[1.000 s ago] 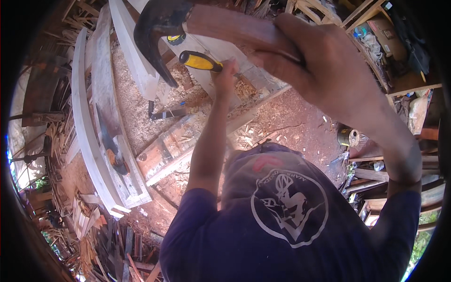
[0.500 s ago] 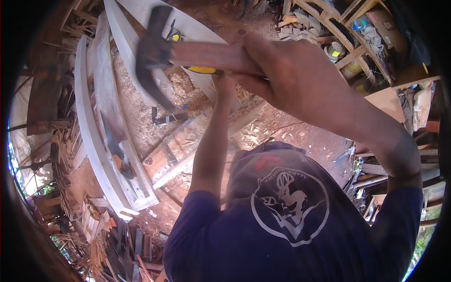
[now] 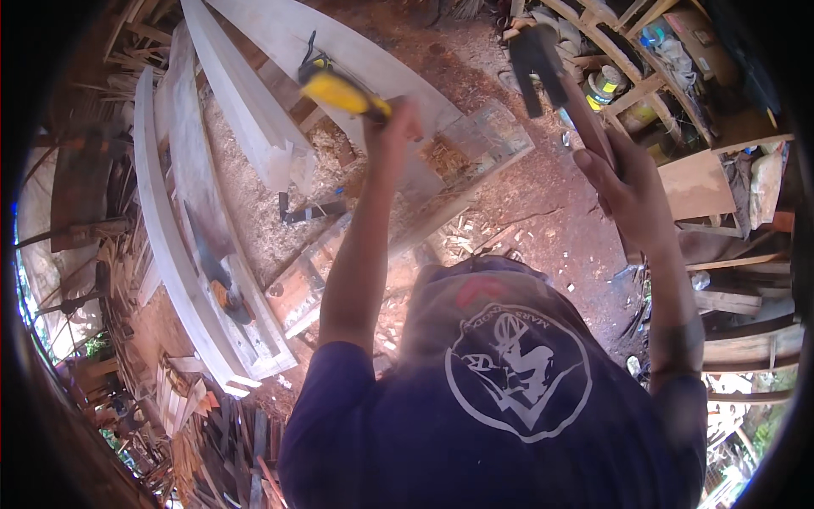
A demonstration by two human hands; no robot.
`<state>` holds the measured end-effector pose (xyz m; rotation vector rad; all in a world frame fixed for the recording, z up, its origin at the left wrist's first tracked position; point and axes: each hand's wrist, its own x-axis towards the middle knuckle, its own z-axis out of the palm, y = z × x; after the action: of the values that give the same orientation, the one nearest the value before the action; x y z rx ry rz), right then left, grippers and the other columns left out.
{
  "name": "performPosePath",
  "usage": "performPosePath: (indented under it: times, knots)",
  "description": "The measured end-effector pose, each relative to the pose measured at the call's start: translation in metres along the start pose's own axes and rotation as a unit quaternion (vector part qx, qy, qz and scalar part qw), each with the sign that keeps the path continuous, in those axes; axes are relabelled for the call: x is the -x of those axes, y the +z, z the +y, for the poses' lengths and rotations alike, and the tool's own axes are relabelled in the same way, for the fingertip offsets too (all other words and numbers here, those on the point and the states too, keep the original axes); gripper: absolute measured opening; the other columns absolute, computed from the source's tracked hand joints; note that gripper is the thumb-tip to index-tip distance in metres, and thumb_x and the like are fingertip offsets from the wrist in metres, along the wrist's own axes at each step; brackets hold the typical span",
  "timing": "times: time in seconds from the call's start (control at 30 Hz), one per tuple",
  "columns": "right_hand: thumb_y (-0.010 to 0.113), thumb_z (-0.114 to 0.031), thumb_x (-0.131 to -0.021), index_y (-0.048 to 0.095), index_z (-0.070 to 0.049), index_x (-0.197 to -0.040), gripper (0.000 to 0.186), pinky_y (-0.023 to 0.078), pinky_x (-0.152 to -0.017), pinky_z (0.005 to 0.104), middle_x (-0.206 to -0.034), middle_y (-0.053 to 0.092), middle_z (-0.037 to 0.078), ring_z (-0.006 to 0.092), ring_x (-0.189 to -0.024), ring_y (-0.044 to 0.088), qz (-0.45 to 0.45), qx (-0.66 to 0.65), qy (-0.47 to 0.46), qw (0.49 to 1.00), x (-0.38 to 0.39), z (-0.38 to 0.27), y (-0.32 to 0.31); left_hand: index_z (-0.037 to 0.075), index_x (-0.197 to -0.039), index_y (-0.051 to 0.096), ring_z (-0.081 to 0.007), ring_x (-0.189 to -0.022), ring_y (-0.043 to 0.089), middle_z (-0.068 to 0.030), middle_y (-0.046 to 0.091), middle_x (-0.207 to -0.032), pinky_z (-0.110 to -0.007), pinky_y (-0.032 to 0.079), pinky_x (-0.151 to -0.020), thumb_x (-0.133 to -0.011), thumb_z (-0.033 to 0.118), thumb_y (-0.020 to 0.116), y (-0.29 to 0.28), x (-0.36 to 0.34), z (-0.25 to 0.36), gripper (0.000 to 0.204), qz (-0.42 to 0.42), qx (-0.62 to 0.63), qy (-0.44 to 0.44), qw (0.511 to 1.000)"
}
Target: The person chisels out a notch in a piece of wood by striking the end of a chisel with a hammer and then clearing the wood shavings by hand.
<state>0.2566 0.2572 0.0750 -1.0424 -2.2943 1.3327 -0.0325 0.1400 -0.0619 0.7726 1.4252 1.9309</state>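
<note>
My left hand point(image 3: 394, 131) is closed around the lower end of a tool with a yellow-and-black handle point(image 3: 335, 91), blurred by motion; its working end is hidden. That handle sticks out toward the upper left, above a pale wide board point(image 3: 365, 51). Off to the right, my right hand point(image 3: 626, 191) grips the wooden handle of a claw hammer point(image 3: 589, 127), with the dark head raised at the far end. A smaller black-and-yellow item point(image 3: 315, 61) rests on the board just beyond the left-hand tool. Beneath my left hand is a short, weathered wood piece point(image 3: 492, 140).
Long pale planks point(image 3: 161, 212) run along the left, one bearing a saw point(image 3: 222, 284). A dark square point(image 3: 309, 210) lies among wood shavings point(image 3: 246, 212). Scrap wood point(image 3: 178, 399) piles up at the lower left. Wooden framing point(image 3: 640, 89) and a bottle point(image 3: 604, 85) stand at the upper right.
The hammer has swung from the upper middle far to the right, away from my left hand. My left hand has shifted slightly left and up with the yellow-handled tool, which shows more now.
</note>
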Motion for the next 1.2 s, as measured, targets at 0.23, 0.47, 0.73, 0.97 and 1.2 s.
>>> performPosePath:
  times: [0.23,0.47,0.73,0.97,1.2]
  knots:
    - [0.064,-0.038,-0.105,0.057,-0.008,-0.093,0.033,0.030,-0.039,0.0217,-0.063,0.045,-0.006,0.0016,-0.045,0.041,0.135,-0.193,0.186,0.954,0.068,0.100,0.034,0.017,-0.112,0.071,-0.0243,-0.068,0.072,-0.0042,0.074,-0.080,-0.041,0.054,-0.059,-0.089,0.044,0.079,0.056,0.041,-0.017,0.036,-0.320,-0.360,0.130,0.867]
    - [0.060,-0.040,-0.106,0.051,-0.012,-0.085,0.036,0.030,-0.039,0.0223,-0.060,0.043,-0.006,0.0025,-0.043,0.039,0.299,-0.202,0.313,0.878,0.152,0.114,0.081,0.013,-0.108,0.066,-0.0305,-0.075,0.071,-0.0065,0.070,-0.085,-0.045,0.054,-0.065,-0.086,0.039,0.078,0.055,0.042,-0.027,0.036,-0.545,-0.347,0.266,0.716]
    - [0.060,-0.039,-0.107,0.053,-0.010,-0.086,0.035,0.034,-0.039,0.0232,-0.061,0.047,-0.005,0.0047,-0.044,0.044,0.373,-0.241,0.406,0.799,0.201,0.087,0.167,0.015,-0.078,0.061,-0.0306,-0.058,0.069,-0.0066,0.062,-0.059,-0.043,0.052,-0.052,-0.075,0.066,0.079,0.035,0.021,-0.068,0.054,-0.578,-0.287,0.364,0.672]
    - [0.062,-0.037,-0.105,0.055,-0.007,-0.094,0.033,0.035,-0.039,0.0235,-0.061,0.048,-0.003,0.0050,-0.043,0.044,0.382,-0.250,0.401,0.794,0.201,0.064,0.198,0.020,-0.081,0.068,-0.0281,-0.054,0.068,-0.0037,0.063,-0.059,-0.040,0.050,-0.046,-0.070,0.073,0.079,0.018,0.004,-0.071,0.055,-0.566,-0.292,0.339,0.693]
    - [0.065,-0.034,-0.100,0.061,0.001,-0.105,0.036,0.042,-0.051,0.0329,-0.066,0.058,0.002,0.0121,-0.053,0.056,0.371,-0.059,0.290,0.880,0.208,0.066,0.228,0.017,-0.073,0.059,-0.0234,-0.058,0.066,0.0001,0.060,-0.063,-0.039,0.050,-0.053,-0.070,0.051,0.088,0.011,-0.008,-0.065,0.044,-0.614,-0.255,0.334,0.668]
